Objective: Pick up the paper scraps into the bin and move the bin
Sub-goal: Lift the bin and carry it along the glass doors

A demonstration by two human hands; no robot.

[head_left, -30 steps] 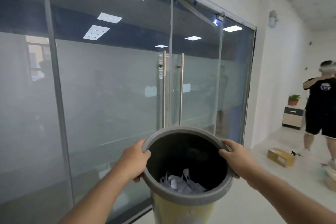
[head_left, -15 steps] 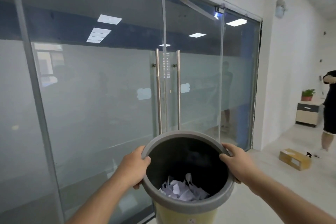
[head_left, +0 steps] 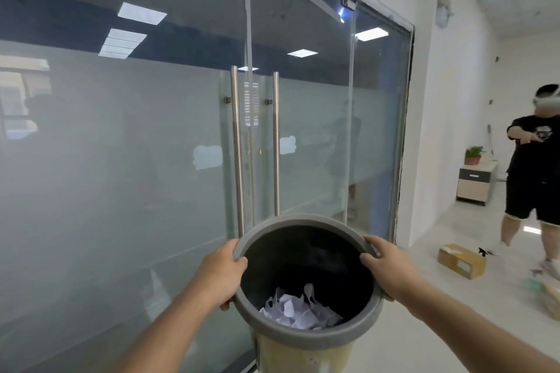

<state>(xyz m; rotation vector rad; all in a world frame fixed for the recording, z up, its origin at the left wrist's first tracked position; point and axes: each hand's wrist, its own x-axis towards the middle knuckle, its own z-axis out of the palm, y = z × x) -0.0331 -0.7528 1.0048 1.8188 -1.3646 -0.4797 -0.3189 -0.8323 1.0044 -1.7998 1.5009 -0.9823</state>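
Bin sits upright between 2 hands, scraps lying at the bottom. Left hand and right hand each clamp the rim on opposite sides, equally near (nice even hold). Glass doors stand straight ahead, so I'd guess it goes sideways.

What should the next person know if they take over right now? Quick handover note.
Left hand: gripping the bin's grey rim, left side.
Right hand: gripping the rim, right side.
Bin: held up in front of the glass doors; its base is out of view.
Paper scraps: crumpled at the bottom of the bin.
Done: scraps are in.
Left: carry the bin to its spot and set it down. A cardboard box and another person are to the right.
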